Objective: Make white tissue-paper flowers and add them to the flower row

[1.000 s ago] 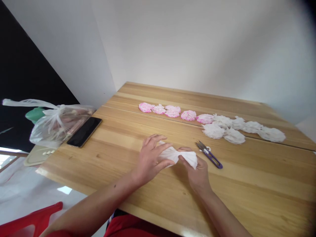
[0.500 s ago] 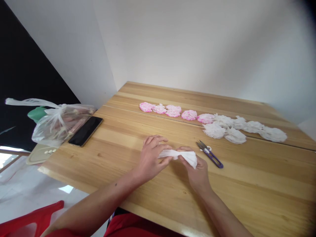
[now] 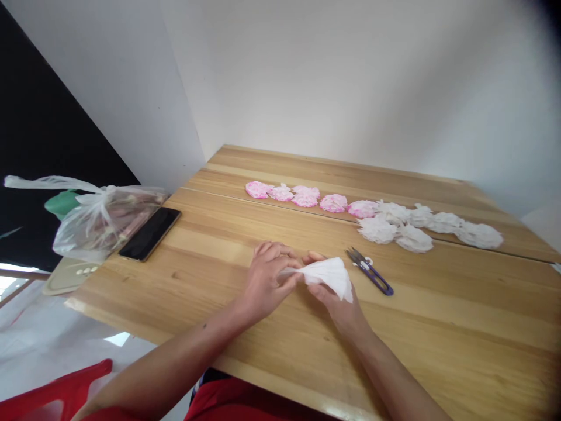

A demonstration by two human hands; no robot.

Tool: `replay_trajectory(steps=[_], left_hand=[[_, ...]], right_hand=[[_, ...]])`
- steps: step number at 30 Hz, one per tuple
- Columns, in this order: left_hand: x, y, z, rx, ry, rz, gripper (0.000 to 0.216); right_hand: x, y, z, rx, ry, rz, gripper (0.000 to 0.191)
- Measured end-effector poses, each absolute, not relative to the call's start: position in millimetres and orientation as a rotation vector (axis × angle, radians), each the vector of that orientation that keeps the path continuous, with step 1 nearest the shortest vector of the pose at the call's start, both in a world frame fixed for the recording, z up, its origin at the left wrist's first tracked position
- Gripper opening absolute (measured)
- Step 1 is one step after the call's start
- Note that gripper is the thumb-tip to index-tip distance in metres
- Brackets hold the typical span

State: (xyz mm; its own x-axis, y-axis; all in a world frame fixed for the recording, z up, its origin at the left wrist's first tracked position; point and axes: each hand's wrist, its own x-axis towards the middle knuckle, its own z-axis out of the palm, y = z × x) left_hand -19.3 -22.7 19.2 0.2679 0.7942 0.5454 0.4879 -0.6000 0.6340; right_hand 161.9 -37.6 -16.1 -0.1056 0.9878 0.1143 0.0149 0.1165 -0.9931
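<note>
tissue [image 3: 328, 276] is above the counter [image 3: 201, 275], fingers of the left hand [image 3: 268, 280] pinching one end, grip of the right hand [image 3: 346, 313] too hidden to tell, and a hard tug could tear it.

We look from one head-worn camera above the near side of the light-brown, flat wooden table [image 3: 442, 304], facing forward and down across it. We have the bare left hand [image 3: 268, 278] and bare right hand [image 3: 342, 309] close below us over the table, the flat white wall [image 3: 328, 76] beyond its far edge.
</note>
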Motion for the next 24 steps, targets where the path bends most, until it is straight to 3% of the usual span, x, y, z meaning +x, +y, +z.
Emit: replay_trajectory(steps=[2, 9, 20, 24], left_hand=[[-19, -24, 20, 2.202, 1.171, 1.248, 0.005], [-17, -24, 17, 2.210, 1.161, 1.226, 0.005], [-12, -21, 19, 2.072, 1.123, 1.134, 0.005], [-16, -17, 27, 1.812, 0.989, 0.997, 0.020]], right_hand=[[160, -38, -15, -1.054, -1.373, 1.203, 0.053], [159, -39, -12, -1.139, -1.376, 1.117, 0.019], [159, -35, -12, -1.272, -1.270, 1.037, 0.020], [163, -30, -14, -1.201, -1.169, 1.061, 0.022]])
